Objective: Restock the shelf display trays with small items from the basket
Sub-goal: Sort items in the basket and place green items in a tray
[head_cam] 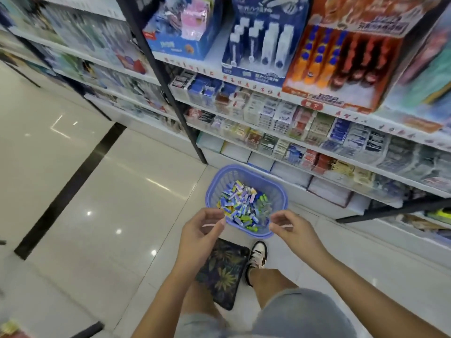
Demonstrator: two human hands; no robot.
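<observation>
A purple plastic basket [214, 189] stands on the tiled floor beside the bottom shelf. It holds a heap of several small colourful items [244, 206], blue, yellow, green and white. My left hand [202, 230] hovers over the basket's near left rim with fingers loosely curled and nothing in it. My right hand [290, 226] hovers over the near right rim, fingers loosely curled too, also holding nothing. The shelf display trays [280, 118] run in stepped rows to the upper right, packed with small boxed goods.
A black shelf upright [170, 93] splits the shelving. Large display boxes [341, 52] sit on the top shelf. A dark patterned bag [224, 267] lies on the floor by my shoe [257, 257]. Glossy tiled aisle floor [85, 191] stretches left.
</observation>
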